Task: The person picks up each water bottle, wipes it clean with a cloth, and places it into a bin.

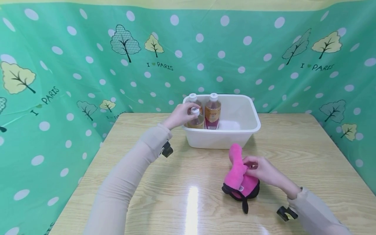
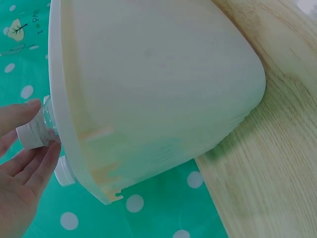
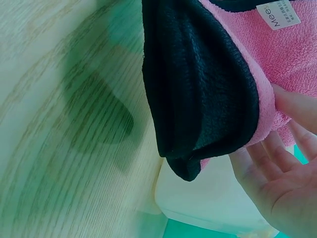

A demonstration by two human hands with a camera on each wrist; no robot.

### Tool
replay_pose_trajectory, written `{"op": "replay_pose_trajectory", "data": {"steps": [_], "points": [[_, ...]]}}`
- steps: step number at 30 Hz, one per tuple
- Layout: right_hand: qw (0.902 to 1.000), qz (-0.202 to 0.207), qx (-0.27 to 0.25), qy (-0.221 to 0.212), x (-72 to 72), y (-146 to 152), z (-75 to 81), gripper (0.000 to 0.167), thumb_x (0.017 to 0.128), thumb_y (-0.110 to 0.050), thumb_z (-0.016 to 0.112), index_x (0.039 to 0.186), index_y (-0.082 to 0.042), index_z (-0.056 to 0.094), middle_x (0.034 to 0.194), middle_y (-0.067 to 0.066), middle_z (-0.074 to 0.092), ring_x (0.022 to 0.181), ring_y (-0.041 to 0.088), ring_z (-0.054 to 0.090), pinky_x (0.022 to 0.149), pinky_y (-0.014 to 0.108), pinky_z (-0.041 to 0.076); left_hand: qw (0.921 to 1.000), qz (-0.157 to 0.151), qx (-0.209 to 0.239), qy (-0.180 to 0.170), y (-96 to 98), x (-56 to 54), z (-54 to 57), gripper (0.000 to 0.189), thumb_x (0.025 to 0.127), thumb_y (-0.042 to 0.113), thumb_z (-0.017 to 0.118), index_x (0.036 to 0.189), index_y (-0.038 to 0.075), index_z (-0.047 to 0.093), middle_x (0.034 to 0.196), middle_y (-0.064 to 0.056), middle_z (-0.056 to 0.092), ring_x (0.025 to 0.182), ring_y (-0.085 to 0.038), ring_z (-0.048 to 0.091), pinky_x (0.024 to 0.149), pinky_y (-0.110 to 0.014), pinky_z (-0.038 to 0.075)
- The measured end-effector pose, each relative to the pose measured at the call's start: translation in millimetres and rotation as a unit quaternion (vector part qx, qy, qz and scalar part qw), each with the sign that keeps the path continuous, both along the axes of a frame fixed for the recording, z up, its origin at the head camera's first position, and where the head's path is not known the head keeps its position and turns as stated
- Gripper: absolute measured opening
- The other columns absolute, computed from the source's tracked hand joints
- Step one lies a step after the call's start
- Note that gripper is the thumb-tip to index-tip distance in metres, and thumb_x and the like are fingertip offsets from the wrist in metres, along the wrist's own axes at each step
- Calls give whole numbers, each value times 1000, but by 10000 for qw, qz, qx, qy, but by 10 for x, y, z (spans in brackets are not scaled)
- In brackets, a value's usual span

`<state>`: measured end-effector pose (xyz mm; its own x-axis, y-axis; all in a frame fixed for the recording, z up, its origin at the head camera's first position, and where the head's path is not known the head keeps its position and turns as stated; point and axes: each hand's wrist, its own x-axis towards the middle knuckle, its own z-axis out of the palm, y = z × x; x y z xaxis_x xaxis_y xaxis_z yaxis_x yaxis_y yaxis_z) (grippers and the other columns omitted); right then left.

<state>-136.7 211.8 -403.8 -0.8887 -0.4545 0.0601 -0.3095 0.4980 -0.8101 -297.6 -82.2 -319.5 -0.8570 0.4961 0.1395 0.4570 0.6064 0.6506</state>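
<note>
My left hand [image 1: 180, 115] reaches over the left rim of a white plastic tub [image 1: 215, 139] and pinches the white-capped neck of a bottle [image 1: 196, 124] standing inside. Two more bottles with white caps are there: a dark-red one [image 1: 212, 114] beside it and another behind. In the left wrist view, the thumb and fingers lie around the cap [image 2: 30, 135]. My right hand [image 1: 264, 170] grips a pink and black plush item [image 1: 239, 176] in front of the tub. Its fleecy pink side, black edge and white label [image 3: 278, 14] show in the right wrist view; its exact kind is unclear.
The tub stands near the back of a wooden table [image 1: 141, 202]. A green dotted curtain [image 1: 176, 58] hangs behind and along both sides. Small black wrist devices sit on the left sleeve [image 1: 129, 176] and right sleeve [image 1: 314, 209].
</note>
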Motion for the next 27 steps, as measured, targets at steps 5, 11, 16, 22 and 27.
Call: {"op": "replay_pose_trajectory", "data": {"steps": [5, 11, 16, 22, 27], "points": [[10000, -18, 7, 3, 3, 0, 1, 18, 77, -1, 63, 95, -2, 62, 97, 14, 62, 88, 22, 58, 76, 35, 52, 9999, -5, 116, 39, -17, -5, -13, 36, 81, 6, 62, 115, 1, 55, 114, -10, 57, 98, -22, 54, 86, -33, 47], [10000, -38, -21, -54, 4, -6, 20, 18, 77, -1, 63, 96, -1, 62, 97, 13, 62, 88, 21, 58, 76, 33, 52, 9999, -7, 170, 18, -29, -2, -23, 36, 82, 7, 62, 116, 2, 54, 115, -10, 56, 99, -22, 54, 86, -33, 47], [10000, -6, -68, -38, 9, 16, 47, 19, 78, -5, 63, 96, 0, 62, 97, 14, 62, 88, 19, 57, 75, 32, 52, 9998, -8, 188, 89, -41, 17, -19, 38, 82, 9, 62, 118, 3, 53, 117, -10, 55, 103, -22, 52, 89, -33, 45], [10000, -52, -41, -2, 10, 33, 39, 17, 78, -3, 63, 95, -1, 62, 96, 12, 63, 88, 14, 57, 76, 32, 52, 9994, 103, 238, 232, -88, 63, 10, 39, 83, 10, 60, 120, 2, 51, 120, -12, 53, 107, -24, 50, 91, -34, 43], [10000, -93, 4, 6, 9, 42, 47, 18, 77, -2, 63, 95, -1, 62, 96, 13, 63, 87, 16, 58, 75, 29, 52, 9987, 259, 169, 395, -156, 99, 13, 39, 84, 17, 60, 120, 4, 51, 119, -12, 53, 103, -23, 50, 89, -37, 44]]}}
